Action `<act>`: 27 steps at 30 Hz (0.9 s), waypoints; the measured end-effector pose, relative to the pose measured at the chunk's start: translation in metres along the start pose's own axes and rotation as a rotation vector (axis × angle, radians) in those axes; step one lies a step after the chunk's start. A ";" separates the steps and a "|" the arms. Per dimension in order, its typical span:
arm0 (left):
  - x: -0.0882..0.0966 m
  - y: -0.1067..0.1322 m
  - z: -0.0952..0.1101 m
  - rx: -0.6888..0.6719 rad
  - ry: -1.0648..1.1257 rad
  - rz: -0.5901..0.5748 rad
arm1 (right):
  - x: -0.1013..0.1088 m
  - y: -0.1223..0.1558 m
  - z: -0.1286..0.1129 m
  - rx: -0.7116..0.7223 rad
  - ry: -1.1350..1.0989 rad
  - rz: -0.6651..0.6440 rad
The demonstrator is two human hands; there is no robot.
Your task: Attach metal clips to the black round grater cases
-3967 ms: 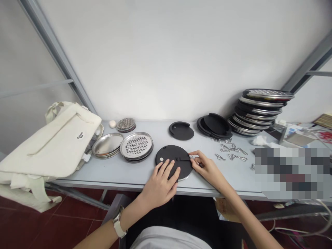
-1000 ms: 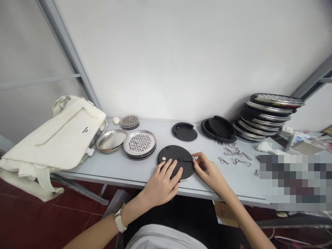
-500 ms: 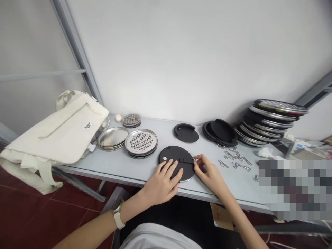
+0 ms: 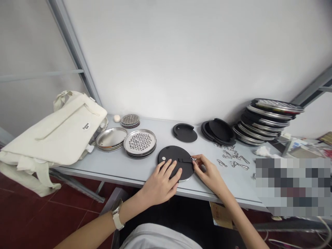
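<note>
A round black disc (image 4: 173,152) with a silvery lower rim lies flat near the table's front edge. It has a pale round spot and a narrow slot running to its right edge. My left hand (image 4: 162,181) rests on its lower left part, fingers spread. At the slot's end, my right hand (image 4: 209,174) pinches a small metal loop (image 4: 192,158) between thumb and forefinger; the rest of that piece is hidden. Right of this hand, several bent-wire metal clips (image 4: 234,157) are scattered on the table.
Steel grater discs (image 4: 140,142), shallow metal plates (image 4: 111,137) and smaller graters (image 4: 130,120) stand left. Behind are a single black disc (image 4: 185,133), stacked black discs (image 4: 223,131) and a tall leaning pile (image 4: 264,122). A cream bag (image 4: 64,131) covers the left end.
Both hands stay at the black disc in nearly the same pose. The whole view has shifted slightly; the metal loop at the right fingertips shows a little more clearly.
</note>
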State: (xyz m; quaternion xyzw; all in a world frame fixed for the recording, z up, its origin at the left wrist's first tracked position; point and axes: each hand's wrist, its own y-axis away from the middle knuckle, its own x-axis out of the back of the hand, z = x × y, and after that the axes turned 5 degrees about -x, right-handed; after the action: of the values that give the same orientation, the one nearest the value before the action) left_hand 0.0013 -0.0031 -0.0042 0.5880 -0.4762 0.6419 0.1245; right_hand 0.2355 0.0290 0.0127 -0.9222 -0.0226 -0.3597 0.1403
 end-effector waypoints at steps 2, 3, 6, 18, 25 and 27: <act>0.000 0.000 0.000 0.003 0.004 -0.004 | 0.000 0.000 0.000 -0.005 -0.011 -0.011; 0.000 0.000 0.000 0.004 0.005 -0.004 | 0.000 0.000 0.000 -0.005 -0.015 -0.014; 0.001 0.000 0.000 0.008 0.005 -0.003 | 0.000 -0.001 0.002 -0.004 -0.020 -0.023; 0.000 0.000 0.000 0.004 -0.002 -0.002 | -0.002 -0.002 0.007 0.013 -0.018 -0.023; -0.001 0.001 0.000 0.000 0.002 -0.005 | -0.001 -0.001 0.004 0.039 -0.004 -0.035; -0.001 0.001 0.000 -0.001 0.002 -0.007 | -0.001 -0.001 0.003 0.039 -0.007 -0.040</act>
State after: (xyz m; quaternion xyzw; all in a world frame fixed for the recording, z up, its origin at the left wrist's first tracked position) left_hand 0.0007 -0.0027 -0.0056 0.5888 -0.4743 0.6419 0.1275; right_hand 0.2363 0.0308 0.0106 -0.9199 -0.0482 -0.3587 0.1508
